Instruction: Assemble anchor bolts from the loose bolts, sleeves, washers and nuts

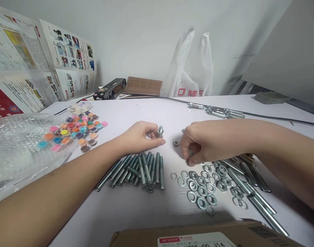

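Observation:
My left hand [141, 137] is closed around a long steel bolt [160, 131], whose head sticks up past my fingertips. Just below that hand lies a pile of several long bolts [139, 171] on the white table [136, 109]. My right hand [200, 142] is curled, fingers pinched on a small metal piece [191, 154] at the top of a spread of nuts and washers [203, 187]; I cannot make out what the piece is. A single dark nut [176, 143] sits between my two hands.
More long bolts [254, 192] lie at the right. Coloured round caps [74, 132] and bubble wrap [15, 151] are on the left. A cardboard box [198, 235] sits at the near edge. Assembled bolts [216, 110], a cable, a white plastic bag [190, 68] and brochures are behind.

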Demonstrator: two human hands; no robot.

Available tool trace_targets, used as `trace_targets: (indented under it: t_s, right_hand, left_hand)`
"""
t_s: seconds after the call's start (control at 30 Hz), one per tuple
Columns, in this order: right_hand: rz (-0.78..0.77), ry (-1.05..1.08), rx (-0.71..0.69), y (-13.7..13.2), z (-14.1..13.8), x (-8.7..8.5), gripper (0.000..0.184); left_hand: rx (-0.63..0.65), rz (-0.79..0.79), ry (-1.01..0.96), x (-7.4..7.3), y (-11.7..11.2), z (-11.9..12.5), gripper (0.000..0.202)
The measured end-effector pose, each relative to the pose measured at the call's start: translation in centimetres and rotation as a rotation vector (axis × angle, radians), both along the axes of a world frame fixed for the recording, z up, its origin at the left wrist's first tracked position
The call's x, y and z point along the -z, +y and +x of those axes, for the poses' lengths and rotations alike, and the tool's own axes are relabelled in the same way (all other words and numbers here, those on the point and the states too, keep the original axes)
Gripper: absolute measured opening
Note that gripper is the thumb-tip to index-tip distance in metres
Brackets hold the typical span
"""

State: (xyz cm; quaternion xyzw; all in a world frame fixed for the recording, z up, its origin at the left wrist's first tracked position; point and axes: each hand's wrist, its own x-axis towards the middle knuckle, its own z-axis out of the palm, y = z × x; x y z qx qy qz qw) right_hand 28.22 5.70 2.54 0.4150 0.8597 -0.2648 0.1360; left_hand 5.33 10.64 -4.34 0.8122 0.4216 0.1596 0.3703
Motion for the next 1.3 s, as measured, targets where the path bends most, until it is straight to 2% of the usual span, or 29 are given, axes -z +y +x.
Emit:
trace_targets:
  t_s: [0.17,0.33,0.53,0.63,0.73,0.77,0.83,0.9,0.97,1.03,1.3]
  right_hand:
    - [-0.096,0.055,-0.064,-0.5,-0.4,-0.4,0.013]
    - [-0.097,0.101,-0.075,-1.0,-0.9,-0.7,0.017]
    - [-0.085,0.171,0.03,-1.8,-2.2,0.6,0.018]
    - [-0.119,0.155,0.016,-1.9,-2.5,1.2,0.009]
    - [-0.11,0.221,0.005,-1.7,-2.7,1.0,0.019]
    - [-0.108,0.281,0.054,-1.5,-2.8,0.9,0.02]
    - [-0.082,0.445,0.259,-1.2,-3.1,0.8,0.017]
    - [0.002,0.584,0.505,-0.8,-3.5,1.0,0.015]
    - [0.091,0.641,0.66,-0.4,-3.9,1.3,0.018]
    - [0.107,0.656,0.711,-0.1,-4.1,1.8,0.021]
    - [0.077,0.68,0.74,0.2,-3.8,2.3,0.034]
  left_hand:
    - [0.0,0.018,0.015,0.0,0.0,0.1,0.035]
    - [-0.006,0.027,0.011,0.0,0.0,0.3,0.035]
    - [0.0,0.043,0.019,-0.3,0.1,0.4,0.034]
    - [-0.002,0.04,0.023,-0.5,0.0,0.4,0.033]
    - [0.01,0.033,0.012,-0.5,0.0,0.3,0.032]
    - [0.017,0.036,0.005,-0.4,0.0,0.3,0.031]
    - [0.033,0.037,-0.008,-0.4,-0.1,0.2,0.03]
    - [0.051,0.014,-0.013,-0.4,-0.1,0.1,0.03]
    - [0.056,-0.006,-0.013,-0.4,-0.2,0.0,0.033]
    - [0.059,-0.011,-0.008,-0.3,-0.2,0.0,0.036]
    - [0.045,0.031,-0.001,-0.3,-0.1,0.2,0.032]
